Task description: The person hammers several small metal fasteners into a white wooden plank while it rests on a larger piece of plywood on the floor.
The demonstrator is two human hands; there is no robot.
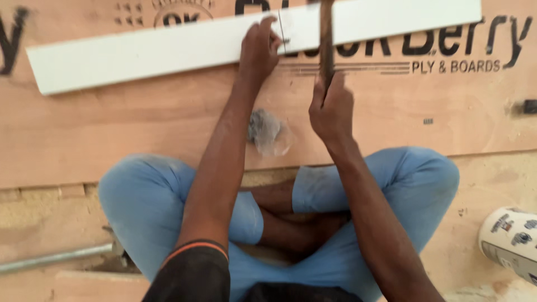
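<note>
R hand (332,106): grip shut tight round the wooden handle of a hammer (326,42), which runs straight up away from the knuckles; its head is cut off at the frame's top edge, so can't tell what it strikes. L hand (259,47), just left of that grip, fingers curled and pressed down on the white strip (145,53), fingertips right beside a thin dark pencil line or nail (282,36), too small to tell which. The strip lies directly under and past both grips, slanting long to the left and right, flat on a plywood sheet (112,128) on the floor.

Judgement, for doing this well: keep L fingers off to the side of the mark, strip pinned flat so it doesn't skate; short, square taps w/ the handle upright, wrist loose.

Nearer the body from the R grip: a crumpled clear plastic bag (268,133) on the ply, then crossed legs in blue trousers (414,179). Far out: metal pipe (53,259) low left, a white printed roll (512,240) low right.
</note>
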